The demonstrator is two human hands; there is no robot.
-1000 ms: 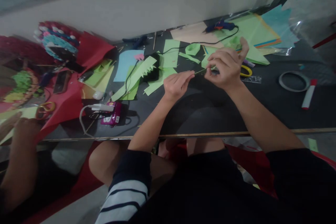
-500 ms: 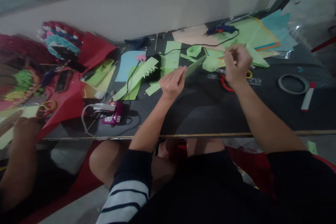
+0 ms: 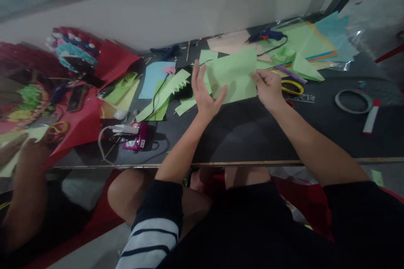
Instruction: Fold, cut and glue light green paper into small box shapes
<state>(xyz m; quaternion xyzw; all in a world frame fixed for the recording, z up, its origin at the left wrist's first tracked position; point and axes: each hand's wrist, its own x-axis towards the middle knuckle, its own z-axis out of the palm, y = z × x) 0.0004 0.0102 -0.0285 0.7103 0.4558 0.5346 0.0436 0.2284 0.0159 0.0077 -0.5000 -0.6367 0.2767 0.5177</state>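
A light green sheet of paper is held up above the dark table, its face toward me. My right hand pinches the sheet by its right edge between thumb and fingers. At the sheet's left side, my left hand has its fingers spread and its thumb out, with the palm facing the paper; whether it touches the paper I cannot tell. Scissors with a yellow and red handle lie just right of my right hand, partly hidden by it. A purple pen rests beyond them.
A glue gun lies at the back among coloured sheets. To the left are a fringed green strip and a purple power adapter with cables. A tape roll and marker lie right. Another person's hands work at far left.
The green sheet has turned from nearly edge-on to face me. My right hand has come left onto its right edge. My left hand has opened from a pinch on the sheet.
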